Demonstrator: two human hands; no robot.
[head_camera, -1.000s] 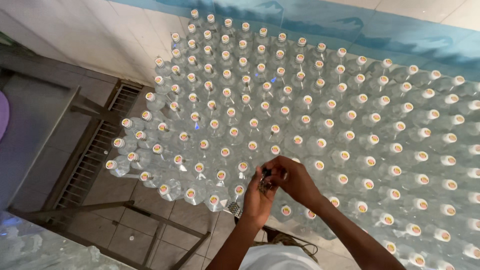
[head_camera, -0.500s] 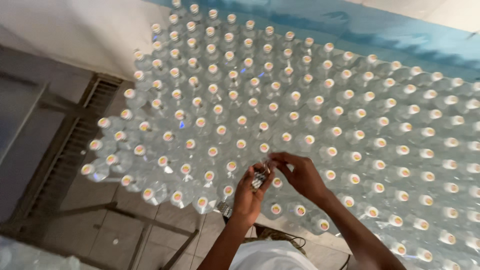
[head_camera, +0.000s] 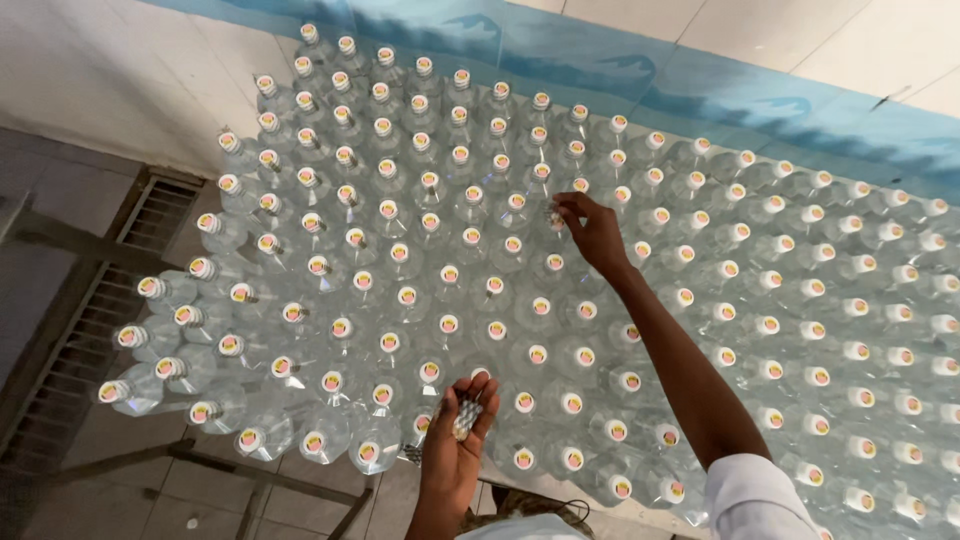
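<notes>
Out among the bottles, the right hand (head_camera: 597, 232) is now stretching far from the body, where a moment ago it was meeting the left hand (head_camera: 455, 447) close in over the near edge; the two hands are now well apart. The right fingertips are pinching a small clear piece over the neck of one bottle (head_camera: 553, 222) just under them, a bottle whose top seems to lack the coloured disc its neighbours carry, though it is too small to be sure. The left hand is staying low and near, cupped palm up, and is cradling a small stack of clear pieces (head_camera: 466, 415), so the reach looks like one piece carried from the stack out to a bottle. Around both hands the clear plastic bottles (head_camera: 345, 240) are standing upright in tight rows on a raised platform, each capped white with a round yellow and pink sticker. Beyond the right hand a blue band (head_camera: 700, 95) with darker wave shapes is running along the pale tiled wall. Left of the hands a metal grate (head_camera: 95, 300) is lying in the floor.
</notes>
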